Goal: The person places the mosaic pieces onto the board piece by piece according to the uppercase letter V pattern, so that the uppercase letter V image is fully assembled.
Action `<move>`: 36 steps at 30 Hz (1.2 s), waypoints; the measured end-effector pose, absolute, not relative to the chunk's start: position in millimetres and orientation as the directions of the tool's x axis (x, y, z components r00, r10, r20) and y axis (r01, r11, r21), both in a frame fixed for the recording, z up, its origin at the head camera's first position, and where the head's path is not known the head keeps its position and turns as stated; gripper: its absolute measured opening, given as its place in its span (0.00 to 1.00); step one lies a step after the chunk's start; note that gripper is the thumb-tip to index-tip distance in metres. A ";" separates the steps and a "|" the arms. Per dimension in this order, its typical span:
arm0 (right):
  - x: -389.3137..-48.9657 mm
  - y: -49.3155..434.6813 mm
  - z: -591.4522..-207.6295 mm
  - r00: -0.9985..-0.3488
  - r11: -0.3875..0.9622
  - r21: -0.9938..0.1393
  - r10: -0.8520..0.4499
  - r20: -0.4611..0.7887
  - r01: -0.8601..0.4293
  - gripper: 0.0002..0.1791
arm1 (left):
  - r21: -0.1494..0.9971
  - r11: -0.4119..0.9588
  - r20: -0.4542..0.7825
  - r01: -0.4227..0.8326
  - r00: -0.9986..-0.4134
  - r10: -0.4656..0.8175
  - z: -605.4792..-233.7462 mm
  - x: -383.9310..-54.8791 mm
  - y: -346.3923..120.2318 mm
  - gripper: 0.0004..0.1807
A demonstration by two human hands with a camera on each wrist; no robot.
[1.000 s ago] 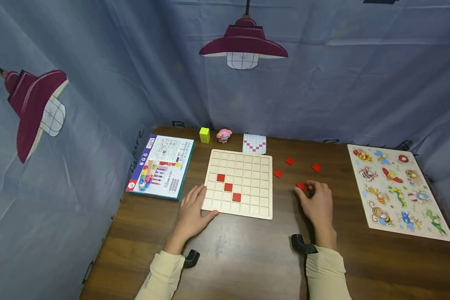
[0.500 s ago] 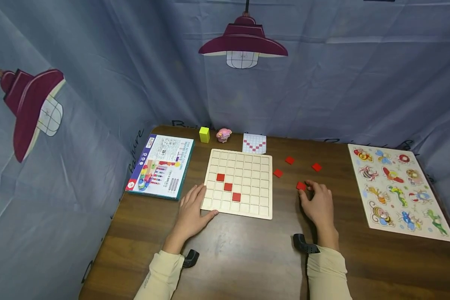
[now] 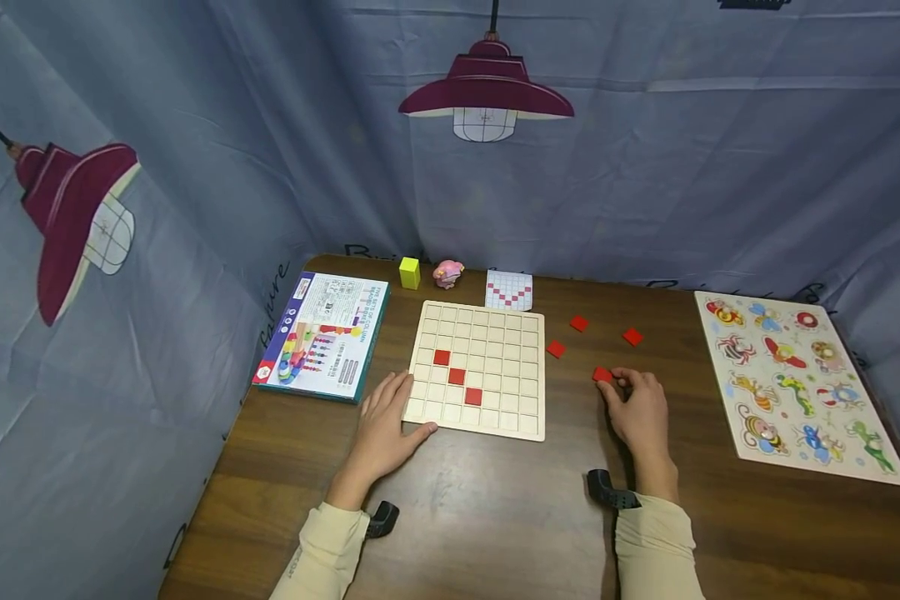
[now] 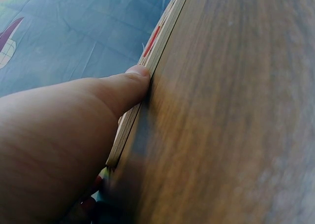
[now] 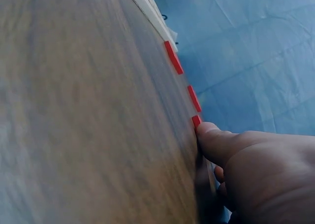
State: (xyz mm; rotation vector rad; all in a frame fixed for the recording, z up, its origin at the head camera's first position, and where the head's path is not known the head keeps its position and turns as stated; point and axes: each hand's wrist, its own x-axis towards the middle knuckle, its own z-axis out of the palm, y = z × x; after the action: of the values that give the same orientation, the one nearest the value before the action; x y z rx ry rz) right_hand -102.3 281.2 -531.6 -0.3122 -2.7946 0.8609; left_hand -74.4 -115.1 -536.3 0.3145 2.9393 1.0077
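A pale wooden grid board lies on the table, with three red square tiles in its cells, including one red tile in the middle of a diagonal. My left hand rests at the board's near left corner. Its fingers lie along the left side and its thumb touches the near edge. To the right of the board, my right hand pinches a loose red tile at its edges, low at the tabletop. The thumb covers part of that tile in the right wrist view.
More loose red tiles lie nearby: one red tile, another tile and a third tile. A pattern card, pink toy and yellow block stand behind the board. A boxed set lies left, an insect puzzle right.
The right hand has shifted slightly to the right, its thumb drawing in to the near edge of the red tile. The left hand and the board have stayed in place.
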 end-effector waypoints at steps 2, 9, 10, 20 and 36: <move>-101.7 282.0 -534.1 -0.961 0.826 -0.551 0.235 0.145 0.119 0.18 | 0.607 0.772 0.051 0.187 -0.979 0.198 -536.8 -74.6 -115.3 0.50; -102.8 282.7 -542.8 -0.966 0.860 -0.509 0.158 0.204 0.033 0.16 | 0.611 0.769 0.048 0.189 -0.978 0.202 -536.3 -75.5 -116.2 0.49; -102.6 281.8 -543.3 -0.966 0.861 -0.509 0.155 0.205 0.031 0.16 | 0.612 0.769 0.043 0.186 -0.978 0.202 -535.9 -75.4 -116.3 0.49; -111.5 258.1 -533.5 -0.971 0.843 -0.535 0.079 0.225 -0.056 0.17 | 0.606 0.774 0.042 0.183 -0.979 0.199 -533.2 -76.6 -116.6 0.49; -150.1 171.4 -509.2 -0.963 0.795 -0.553 -0.144 0.229 -0.250 0.18 | 0.605 0.775 0.046 0.184 -0.979 0.197 -536.0 -73.1 -115.0 0.49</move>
State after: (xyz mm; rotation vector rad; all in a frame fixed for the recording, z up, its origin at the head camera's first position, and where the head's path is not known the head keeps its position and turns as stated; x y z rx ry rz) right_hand -150.1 171.4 -509.2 0.3106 -2.8079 0.9010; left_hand -73.1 -115.0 -536.0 0.3154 2.9401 0.9994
